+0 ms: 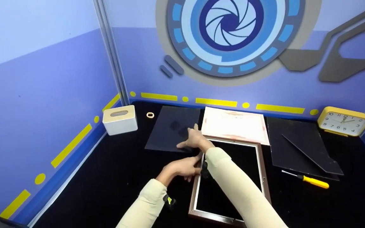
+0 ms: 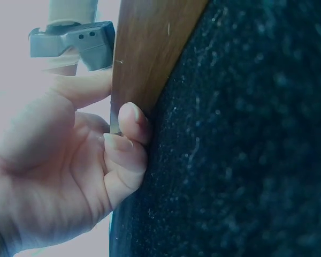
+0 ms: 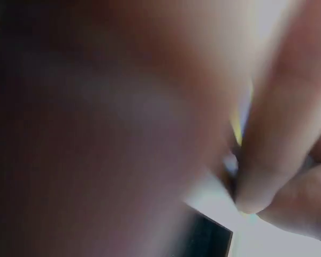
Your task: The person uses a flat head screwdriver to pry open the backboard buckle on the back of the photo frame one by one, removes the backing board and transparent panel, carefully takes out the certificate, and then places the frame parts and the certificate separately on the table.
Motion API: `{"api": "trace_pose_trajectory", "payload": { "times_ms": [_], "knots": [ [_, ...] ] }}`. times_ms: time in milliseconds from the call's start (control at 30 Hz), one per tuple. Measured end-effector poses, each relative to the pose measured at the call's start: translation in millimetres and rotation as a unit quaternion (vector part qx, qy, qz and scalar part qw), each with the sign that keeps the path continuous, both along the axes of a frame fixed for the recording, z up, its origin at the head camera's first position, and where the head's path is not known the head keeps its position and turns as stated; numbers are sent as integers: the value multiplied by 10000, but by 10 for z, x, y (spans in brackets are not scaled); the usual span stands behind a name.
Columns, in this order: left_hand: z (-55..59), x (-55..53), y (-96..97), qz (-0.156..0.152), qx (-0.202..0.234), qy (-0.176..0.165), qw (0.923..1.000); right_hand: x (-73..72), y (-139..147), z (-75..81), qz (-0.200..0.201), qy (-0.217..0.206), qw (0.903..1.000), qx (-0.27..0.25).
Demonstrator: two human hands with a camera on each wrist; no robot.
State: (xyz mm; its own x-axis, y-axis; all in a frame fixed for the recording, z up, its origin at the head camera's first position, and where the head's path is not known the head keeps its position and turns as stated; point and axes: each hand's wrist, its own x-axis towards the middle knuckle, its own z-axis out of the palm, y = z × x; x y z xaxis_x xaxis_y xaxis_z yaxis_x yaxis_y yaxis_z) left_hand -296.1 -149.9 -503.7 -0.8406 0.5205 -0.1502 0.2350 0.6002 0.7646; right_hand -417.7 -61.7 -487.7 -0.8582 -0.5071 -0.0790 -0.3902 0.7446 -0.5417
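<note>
A brown picture frame [image 1: 262,177] with a pale inner edge lies on the black tabletop. My left hand [image 1: 182,167] grips its left side; in the left wrist view, fingertips [image 2: 129,152] curl against the wooden side, with the thumb over the edge. My right hand [image 1: 195,138] crosses above the left arm and reaches over the near right corner of a dark, glossy sheet [image 1: 173,126]. Its thumb and fingers are spread apart in the head view. In the right wrist view, fingers [image 3: 267,160] are close and blurred, and the hand's underside is hidden.
A certificate-like paper [image 1: 233,123] lies behind the frame. To the right are a black backing board [image 1: 291,136] with its slanted stand [image 1: 312,155], a yellow-handled screwdriver [image 1: 315,182] and a clock [image 1: 343,121]. A tissue box [image 1: 120,123] and small ring-shaped piece [image 1: 147,115] sit at left.
</note>
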Motion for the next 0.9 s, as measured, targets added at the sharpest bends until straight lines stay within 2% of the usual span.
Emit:
{"api": "trace_pose_trajectory", "payload": {
  "times_ms": [133, 367, 567, 733, 900],
  "knots": [
    [17, -9, -3, 4, -36, -45, 10000, 38, -21, 7, 221, 304, 9969, 684],
    [-6, -16, 8, -73, -27, 12, 10000, 93, -37, 16, 640, 633, 9798, 1786],
    [-9, -16, 8, -79, 32, -16, 10000, 73, 15, 6, 990, 733, 9712, 2041],
    [9, -19, -13, -224, 76, -92, 9997, 61, 70, -16, 1192, 779, 9691, 2016],
    [18, -25, -78, -473, 157, -509, 9975, 73, 94, -27, 1213, 786, 9684, 2034]
  ]
}}
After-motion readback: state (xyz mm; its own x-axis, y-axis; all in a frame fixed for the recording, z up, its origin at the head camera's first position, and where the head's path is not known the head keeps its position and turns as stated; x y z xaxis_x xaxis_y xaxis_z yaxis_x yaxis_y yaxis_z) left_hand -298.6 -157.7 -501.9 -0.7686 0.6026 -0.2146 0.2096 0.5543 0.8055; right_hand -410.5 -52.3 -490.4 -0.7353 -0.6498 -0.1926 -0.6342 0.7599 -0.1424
